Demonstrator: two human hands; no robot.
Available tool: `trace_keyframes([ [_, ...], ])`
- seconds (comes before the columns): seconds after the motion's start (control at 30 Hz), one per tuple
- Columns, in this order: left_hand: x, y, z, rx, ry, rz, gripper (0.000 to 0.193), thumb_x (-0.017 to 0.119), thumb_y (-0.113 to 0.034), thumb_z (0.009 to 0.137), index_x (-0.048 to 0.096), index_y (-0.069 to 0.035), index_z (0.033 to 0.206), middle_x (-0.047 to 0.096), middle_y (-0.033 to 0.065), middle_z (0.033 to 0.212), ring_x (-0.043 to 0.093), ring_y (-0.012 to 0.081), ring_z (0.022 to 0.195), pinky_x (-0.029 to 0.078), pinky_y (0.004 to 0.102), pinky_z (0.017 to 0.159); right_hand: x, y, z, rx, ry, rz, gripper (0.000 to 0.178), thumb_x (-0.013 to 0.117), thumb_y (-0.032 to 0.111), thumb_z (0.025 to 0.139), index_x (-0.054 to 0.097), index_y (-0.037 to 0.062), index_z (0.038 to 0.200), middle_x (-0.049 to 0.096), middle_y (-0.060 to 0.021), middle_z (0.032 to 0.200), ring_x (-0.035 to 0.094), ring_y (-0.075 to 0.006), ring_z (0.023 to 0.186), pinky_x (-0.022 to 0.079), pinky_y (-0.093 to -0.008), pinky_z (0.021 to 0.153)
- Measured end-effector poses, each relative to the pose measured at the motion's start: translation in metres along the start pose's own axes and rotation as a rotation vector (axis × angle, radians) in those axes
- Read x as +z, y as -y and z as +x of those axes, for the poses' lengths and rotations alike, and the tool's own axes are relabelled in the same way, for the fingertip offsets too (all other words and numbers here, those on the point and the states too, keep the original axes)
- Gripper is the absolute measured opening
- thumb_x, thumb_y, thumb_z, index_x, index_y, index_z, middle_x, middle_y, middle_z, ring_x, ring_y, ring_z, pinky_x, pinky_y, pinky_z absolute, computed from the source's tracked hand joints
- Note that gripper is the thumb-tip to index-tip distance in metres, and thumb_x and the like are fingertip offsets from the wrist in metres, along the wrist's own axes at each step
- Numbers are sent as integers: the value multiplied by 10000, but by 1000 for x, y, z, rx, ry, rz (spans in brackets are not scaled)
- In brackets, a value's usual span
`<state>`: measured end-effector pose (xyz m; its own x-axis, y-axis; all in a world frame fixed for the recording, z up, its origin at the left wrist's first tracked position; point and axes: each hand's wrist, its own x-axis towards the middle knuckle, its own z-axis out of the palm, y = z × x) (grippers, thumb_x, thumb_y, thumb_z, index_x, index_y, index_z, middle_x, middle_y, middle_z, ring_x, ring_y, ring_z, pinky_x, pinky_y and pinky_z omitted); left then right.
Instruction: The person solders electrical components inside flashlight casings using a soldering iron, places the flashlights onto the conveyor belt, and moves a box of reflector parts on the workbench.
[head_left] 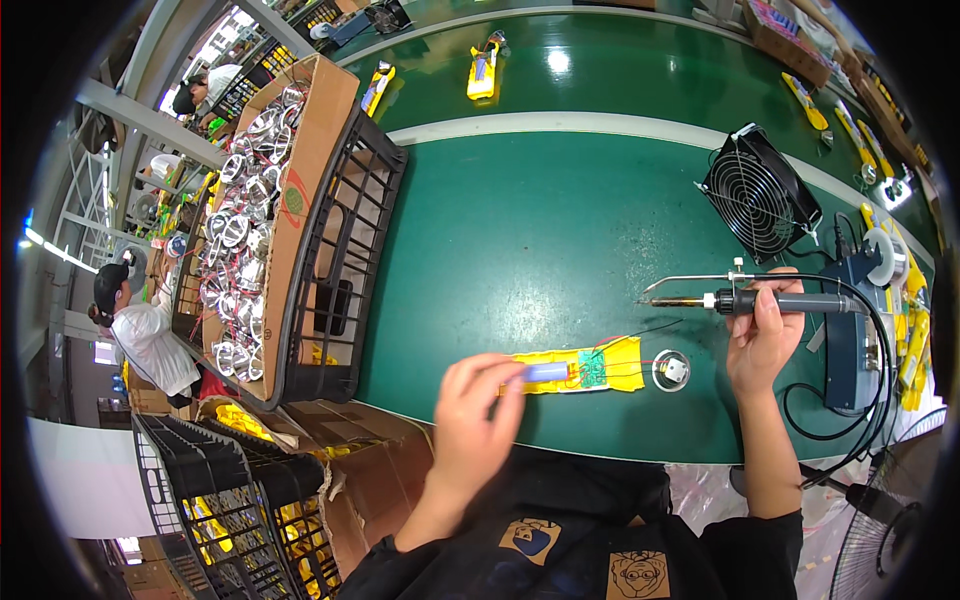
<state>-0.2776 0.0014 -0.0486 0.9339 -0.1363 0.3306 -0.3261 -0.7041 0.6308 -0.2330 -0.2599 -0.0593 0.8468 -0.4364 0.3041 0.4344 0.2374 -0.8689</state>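
My left hand (475, 410) is closed at the left end of a yellow plastic casing (628, 368), fingertips around a blue cylindrical battery cell (547, 373). A small green circuit board (592, 368) sits in the casing beside the cell, with thin red and black wires. These run to a round silver lamp head (671, 370) on the bench just right of the casing. My right hand (766, 335) grips a soldering iron (828, 303) with a thin metal feed tube above it. Its tip points left, above the bench and apart from the board.
A black crate with a cardboard box (300, 200) full of silver lamp heads stands at left. A black fan (760, 195) and a blue soldering station (850, 340) with a solder spool are at right. Yellow casings (482, 75) lie on the green surface beyond. A co-worker (150, 335) is far left.
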Motion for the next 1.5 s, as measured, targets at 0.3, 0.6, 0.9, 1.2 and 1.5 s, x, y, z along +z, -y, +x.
trace_keyframes([
  [0.3,-29,39,-24,303,232,200,328,617,-47,672,628,-157,981,585,-22,800,509,164,795,410,342,796,-6,-2,3,8,1,28,137,510,138,822,417,40,840,430,-11,556,344,-40,386,274,-171,360],
  [0.6,-34,42,-23,310,319,262,307,587,-14,639,639,-153,908,571,-43,867,504,165,839,399,360,844,-4,-3,6,33,-16,53,116,489,128,829,408,45,819,419,-13,511,329,-49,378,282,-182,367],
  [0.9,-27,45,-19,365,234,155,192,640,-44,631,670,-129,800,588,-22,784,529,171,786,425,335,779,-4,-1,5,68,-13,70,128,501,116,820,400,38,828,427,-10,574,365,-46,405,292,-183,371],
  [1.2,-1,43,-1,200,56,-291,199,676,-22,622,665,-66,816,562,35,697,537,186,724,430,298,700,-3,0,3,61,6,73,136,504,113,817,401,31,850,424,-7,594,376,-43,417,296,-181,375],
  [1.5,22,31,7,130,15,-414,84,685,-60,654,643,-76,726,582,21,697,530,157,654,402,358,773,4,3,-1,68,12,-4,147,506,147,814,390,58,826,428,0,567,334,-31,379,273,-159,352],
])
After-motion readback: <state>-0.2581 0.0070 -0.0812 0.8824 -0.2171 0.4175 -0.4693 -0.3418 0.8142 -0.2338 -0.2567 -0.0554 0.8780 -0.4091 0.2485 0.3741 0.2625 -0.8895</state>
